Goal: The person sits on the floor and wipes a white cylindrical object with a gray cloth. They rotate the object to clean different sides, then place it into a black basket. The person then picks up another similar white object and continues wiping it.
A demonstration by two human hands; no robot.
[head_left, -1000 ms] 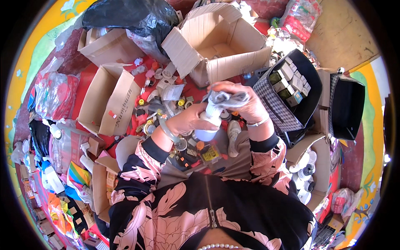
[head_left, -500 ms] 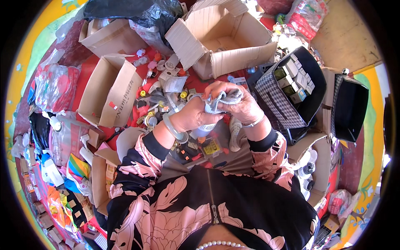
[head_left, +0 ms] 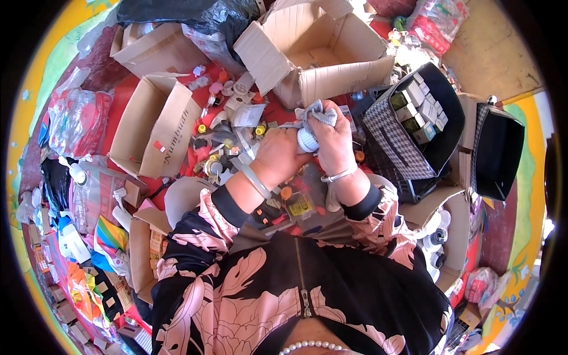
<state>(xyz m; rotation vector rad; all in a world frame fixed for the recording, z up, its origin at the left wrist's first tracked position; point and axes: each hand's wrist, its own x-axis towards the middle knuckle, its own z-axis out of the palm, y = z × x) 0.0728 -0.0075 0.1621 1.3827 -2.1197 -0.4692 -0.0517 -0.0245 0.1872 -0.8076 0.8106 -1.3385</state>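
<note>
In front of my chest, my left hand (head_left: 278,155) is closed around a small white container (head_left: 307,141) with a ribbed rim. Most of its body is hidden in the palm. A crumpled grey cloth (head_left: 320,116) is gripped in my right hand (head_left: 337,144) and lies against the container's top and side. The two hands almost touch. Beneath them, between my legs, rests a clear plastic tray or bag with a yellow label (head_left: 300,207) and small orange bits. A heap of small caps, lids and plastic parts (head_left: 228,139) lies just beyond my left hand.
An open cardboard box (head_left: 346,86) stands at the far side, with a narrower box (head_left: 155,127) to the left. At right, a houndstooth fabric bin (head_left: 393,136) holds several small cartons, beside a black bin (head_left: 497,157). A carton of white round items (head_left: 455,236) is near my right elbow.
My right hand has turned more upright, bringing the cloth up around the container. The container has tilted, so its ribbed rim shows between my hands.
</note>
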